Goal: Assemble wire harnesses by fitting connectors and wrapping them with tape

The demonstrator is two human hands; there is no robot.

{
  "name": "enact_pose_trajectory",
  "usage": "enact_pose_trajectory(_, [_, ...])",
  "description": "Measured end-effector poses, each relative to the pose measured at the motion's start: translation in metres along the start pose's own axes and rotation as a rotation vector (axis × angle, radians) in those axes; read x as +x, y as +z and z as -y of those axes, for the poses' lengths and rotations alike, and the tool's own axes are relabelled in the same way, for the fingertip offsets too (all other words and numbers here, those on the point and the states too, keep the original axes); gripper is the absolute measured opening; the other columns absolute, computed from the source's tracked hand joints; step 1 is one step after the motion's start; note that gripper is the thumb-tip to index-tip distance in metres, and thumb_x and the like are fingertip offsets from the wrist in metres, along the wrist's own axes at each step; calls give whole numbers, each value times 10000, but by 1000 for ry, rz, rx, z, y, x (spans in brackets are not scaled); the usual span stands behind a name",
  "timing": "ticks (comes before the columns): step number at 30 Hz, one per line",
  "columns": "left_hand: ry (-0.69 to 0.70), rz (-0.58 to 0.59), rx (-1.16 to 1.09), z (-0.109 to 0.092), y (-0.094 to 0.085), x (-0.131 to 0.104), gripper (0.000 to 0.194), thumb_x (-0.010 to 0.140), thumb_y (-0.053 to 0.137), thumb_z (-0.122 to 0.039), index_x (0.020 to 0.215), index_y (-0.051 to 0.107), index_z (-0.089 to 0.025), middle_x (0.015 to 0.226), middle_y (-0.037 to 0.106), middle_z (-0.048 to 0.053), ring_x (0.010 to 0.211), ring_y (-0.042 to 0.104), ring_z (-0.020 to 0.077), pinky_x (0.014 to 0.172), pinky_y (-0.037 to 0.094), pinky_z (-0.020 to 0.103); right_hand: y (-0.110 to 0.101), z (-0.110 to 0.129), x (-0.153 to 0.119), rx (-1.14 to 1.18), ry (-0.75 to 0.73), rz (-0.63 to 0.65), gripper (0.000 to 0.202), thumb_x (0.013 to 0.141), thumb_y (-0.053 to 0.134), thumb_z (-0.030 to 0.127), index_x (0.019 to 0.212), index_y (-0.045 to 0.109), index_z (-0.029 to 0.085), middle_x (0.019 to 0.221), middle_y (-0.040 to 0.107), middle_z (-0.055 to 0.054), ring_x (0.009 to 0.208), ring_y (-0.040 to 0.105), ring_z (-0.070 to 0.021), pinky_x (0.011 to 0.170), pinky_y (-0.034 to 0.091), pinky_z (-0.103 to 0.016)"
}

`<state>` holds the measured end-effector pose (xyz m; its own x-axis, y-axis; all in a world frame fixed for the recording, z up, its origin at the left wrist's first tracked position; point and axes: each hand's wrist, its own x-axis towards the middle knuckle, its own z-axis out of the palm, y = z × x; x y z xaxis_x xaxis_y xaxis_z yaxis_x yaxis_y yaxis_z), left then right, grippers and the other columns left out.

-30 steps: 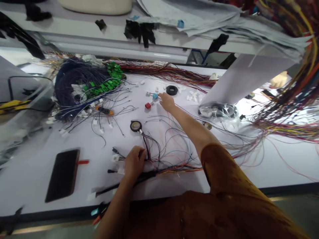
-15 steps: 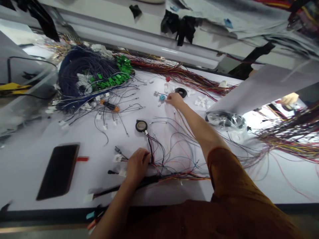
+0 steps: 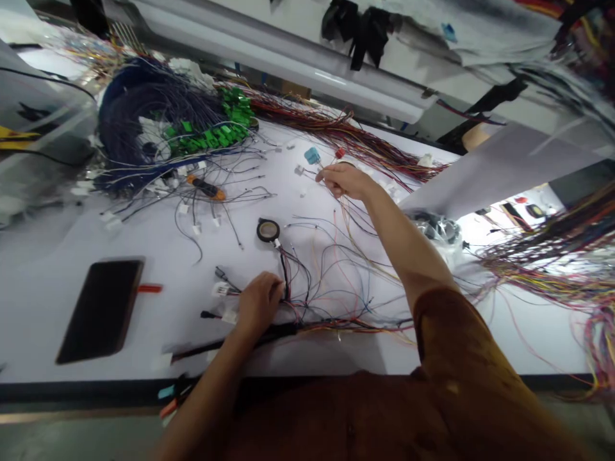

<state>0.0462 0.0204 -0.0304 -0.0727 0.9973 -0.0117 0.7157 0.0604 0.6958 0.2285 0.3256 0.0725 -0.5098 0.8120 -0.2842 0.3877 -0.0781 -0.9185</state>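
My right hand [image 3: 343,181] is reached out over the middle back of the table, its thumb and fingers pinched on thin wires. A light-blue connector [image 3: 312,155] stands out just beyond the fingertips on these wires. A small red connector [image 3: 339,153] shows right behind the hand; whether its wire is also held is unclear. Beside the fingertips is a small grey connector [image 3: 299,170]. My left hand [image 3: 262,302] is closed at the black-sleeved branch of a wire harness [image 3: 317,326], its fingertips partly hidden. A round black part with a tan centre [image 3: 268,230] lies above it, plugged to that branch.
At the back left lies a coil of dark-blue cables [image 3: 129,115] with green connectors [image 3: 225,134]. A black phone-like slab [image 3: 100,310] is at left, an orange-and-black tool [image 3: 206,187] mid-table. Red wire bundles [image 3: 307,121] run along the back; more wires [image 3: 533,256] hang right.
My right hand has lifted the light-blue connector by its wires, away from the table. The red connector now appears farther right. My left hand stays at the harness. The view has shifted slightly.
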Motion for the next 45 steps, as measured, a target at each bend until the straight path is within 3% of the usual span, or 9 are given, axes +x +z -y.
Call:
enact_pose_trajectory(5, [5, -12, 4, 2, 0, -1, 177, 944, 513, -312, 803, 582, -229, 841, 664, 47, 812, 637, 224, 746, 461, 334, 22, -26, -14, -278, -8, 19, 183, 954, 563, 196, 841, 697, 143, 688, 620, 4, 576, 548, -95, 586, 443, -228])
enact_pose_trajectory(7, [5, -18, 12, 2, 0, -1, 187, 948, 507, -320, 805, 584, -227, 848, 664, 50, 815, 635, 224, 743, 454, 332, 20, -41, -26, -461, -20, -106, 182, 951, 550, 183, 874, 705, 128, 837, 703, -46, 746, 631, -127, 713, 483, -238])
enact_pose_trajectory(11, [8, 0, 45, 1, 0, -1, 200, 948, 502, -335, 813, 594, -219, 855, 668, 64, 832, 633, 240, 733, 441, 339, 8, -69, -52, -803, 168, -426, 344, 967, 559, 401, 843, 703, 114, 954, 729, -146, 934, 651, -226, 821, 468, -307])
enact_pose_trajectory(15, [25, -4, 44, 1, -1, -1, 184, 940, 519, -329, 818, 602, -218, 859, 672, 65, 839, 635, 239, 745, 439, 338, 10, -83, -59, -803, 287, -358, 390, 866, 670, 490, 733, 690, 124, 797, 703, -105, 845, 645, -221, 740, 441, -286])
enact_pose_trajectory(21, [17, -6, 3, 2, 0, -1, 171, 940, 522, -308, 825, 605, -212, 862, 672, 61, 832, 632, 230, 752, 443, 332, 29, -70, -51, -614, 87, -327, 364, 954, 462, 343, 1062, 720, 111, 938, 735, -47, 820, 634, -131, 745, 467, -226])
enact_pose_trajectory(26, [13, 3, 17, 3, 0, 0, 159, 943, 525, -281, 832, 614, -210, 867, 674, 52, 830, 633, 221, 762, 452, 330, 46, -67, -42, -609, -255, -62, 365, 974, 450, 323, 1028, 776, 169, 1140, 740, -61, 1109, 630, -183, 1027, 459, -314])
enact_pose_trajectory(33, [19, 4, 11, 3, 1, -1, 130, 939, 538, -262, 846, 611, -209, 882, 678, 56, 848, 640, 225, 770, 451, 328, 56, -77, -19, -906, -95, -196, 416, 910, 418, 70, 1155, 746, 143, 1317, 646, -135, 1224, 560, -260, 1080, 433, -422])
enact_pose_trajectory(39, [23, -11, 10, 1, 0, -1, 125, 937, 545, -251, 840, 610, -207, 874, 677, 56, 844, 641, 223, 763, 448, 325, 65, -73, -2, -937, -30, -311, 236, 931, 518, 146, 1077, 702, 118, 1242, 644, -183, 1117, 592, -276, 1006, 480, -428])
enact_pose_trajectory(45, [36, -15, -11, 3, 1, -2, 122, 935, 546, -238, 830, 600, -206, 859, 667, 54, 827, 635, 219, 757, 458, 328, 50, -36, -4, -905, -42, -346, 272, 1004, 390, 124, 1116, 637, 129, 1050, 727, -110, 962, 662, -186, 912, 537, -338])
